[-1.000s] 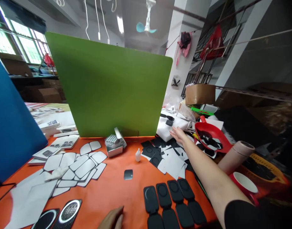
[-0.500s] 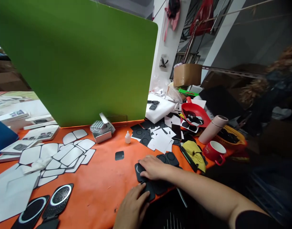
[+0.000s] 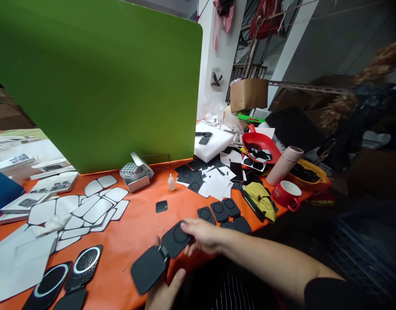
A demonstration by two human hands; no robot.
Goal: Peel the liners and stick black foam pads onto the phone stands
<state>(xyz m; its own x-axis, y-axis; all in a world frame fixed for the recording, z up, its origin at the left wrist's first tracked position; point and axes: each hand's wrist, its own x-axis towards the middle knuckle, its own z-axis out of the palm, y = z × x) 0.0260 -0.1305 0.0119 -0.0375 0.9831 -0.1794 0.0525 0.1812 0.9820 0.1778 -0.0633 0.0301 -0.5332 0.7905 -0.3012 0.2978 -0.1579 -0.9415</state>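
Gripped between thumb and fingers of the right hand (image 3: 201, 234), the black folding pad (image 3: 164, 252) is held at the outer corner of its ringed panel; the grasp is closed on the edge. Position: the pad is raised above the near edge of the orange table (image 3: 120, 254), opened out at its hinge and tilted, with the plain panel toward the lower left. The left hand (image 3: 162, 292) is placed beneath the plain panel and hinge, its thumb standing apart at the side; its finger closure is mostly hidden and cannot be determined.

Surrounding items: further black pads (image 3: 218, 211) lie in a group beyond the right forearm. A small dark square (image 3: 161, 206) lies flat beyond the held unit, with an upright dropper bottle (image 3: 171, 183) behind it. White sheets with dark borders (image 3: 97, 209) overlap at the left.
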